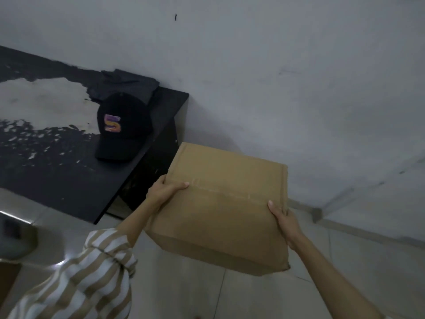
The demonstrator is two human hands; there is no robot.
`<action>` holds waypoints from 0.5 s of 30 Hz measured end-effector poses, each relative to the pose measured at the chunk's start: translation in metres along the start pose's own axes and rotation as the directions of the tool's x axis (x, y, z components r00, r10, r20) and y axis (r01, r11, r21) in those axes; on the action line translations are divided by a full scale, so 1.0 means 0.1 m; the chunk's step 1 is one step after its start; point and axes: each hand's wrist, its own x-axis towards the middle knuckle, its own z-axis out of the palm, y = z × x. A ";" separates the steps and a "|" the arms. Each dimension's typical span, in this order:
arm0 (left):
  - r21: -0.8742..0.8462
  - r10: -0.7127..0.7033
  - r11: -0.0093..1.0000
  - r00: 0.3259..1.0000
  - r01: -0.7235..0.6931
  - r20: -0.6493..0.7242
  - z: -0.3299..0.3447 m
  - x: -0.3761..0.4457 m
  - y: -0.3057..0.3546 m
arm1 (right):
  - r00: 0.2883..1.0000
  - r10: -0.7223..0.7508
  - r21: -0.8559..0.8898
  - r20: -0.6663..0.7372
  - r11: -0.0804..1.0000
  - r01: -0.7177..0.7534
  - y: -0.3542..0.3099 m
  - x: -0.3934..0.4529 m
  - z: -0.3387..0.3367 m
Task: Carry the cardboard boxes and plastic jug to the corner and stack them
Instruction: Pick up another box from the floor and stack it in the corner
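1. One black table [57,180] sits at nine o'clock against the wall [276,65].
2. Cardboard box [220,203], centre, is held above the floor.
3. Black cap [122,132] lies on the table.
4. Left hand [164,192] and right hand [285,223] grip opposite box sides, thumbs on top; fingers are hidden underneath.

Head camera, the only view: I look forward and steeply down from head height, with the frame rolled to one side.

The wide lens bends the wall [287,65] and the floor [230,295] at the edges, and their meeting line runs slantwise at right. My left hand [164,191] and right hand [284,221] sit close below the lens at centre, arms entering from the bottom edge, with a cardboard box [220,203] between them filling the near middle. A black table [57,180] lies farther off at left, seen from above, against the wall. No second view overlaps this one.
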 end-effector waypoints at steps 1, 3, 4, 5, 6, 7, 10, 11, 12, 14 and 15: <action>0.022 -0.007 1.000 1.000 0.007 -0.001 0.05 0.19 -0.01 | 1.000 0.008 -0.007 -0.010 1.000 -0.008 0.05 0.18 0.07; 0.065 -0.012 0.998 1.000 0.013 -0.012 0.12 0.51 -0.02 | 1.000 0.022 -0.013 -0.020 1.000 -0.023 0.10 0.47 0.20; 0.083 -0.013 0.996 1.000 0.015 -0.020 0.13 0.66 -0.02 | 0.999 0.029 -0.009 -0.028 1.000 -0.029 0.11 0.61 0.26; 0.094 -0.016 0.995 1.000 0.018 -0.023 0.13 0.81 0.00 | 0.999 0.023 -0.008 -0.037 1.000 -0.024 0.12 0.74 0.32; 0.097 -0.015 0.995 1.000 0.017 -0.016 0.12 0.95 0.01 | 0.998 0.020 -0.012 -0.052 1.000 -0.021 0.12 0.86 0.37; 0.099 -0.008 0.995 1.000 0.008 -0.004 0.11 1.08 0.03 | 0.998 0.005 -0.019 -0.069 1.000 -0.007 0.12 0.97 0.43; 0.140 0.023 0.990 0.999 -0.029 0.042 0.12 1.36 -0.01 | 0.991 -0.042 -0.122 -0.125 0.992 0.027 0.12 1.22 0.62; 0.184 0.015 0.983 0.998 -0.025 0.056 0.15 1.42 -0.05 | 0.991 -0.053 -0.175 -0.122 0.984 0.031 0.12 1.28 0.69; 0.238 0.001 0.971 0.998 -0.016 0.062 0.19 1.47 -0.12 | 0.993 -0.059 -0.228 -0.105 0.973 0.034 0.12 1.32 0.76; 0.320 -0.012 0.947 0.998 -0.007 0.057 0.26 1.54 -0.25 | 0.996 -0.069 -0.314 -0.051 0.948 0.050 0.16 1.36 0.88; 0.329 -0.006 0.944 0.998 -0.012 0.055 0.29 1.58 -0.31 | 0.996 -0.078 -0.350 -0.044 0.935 0.058 0.19 1.39 0.92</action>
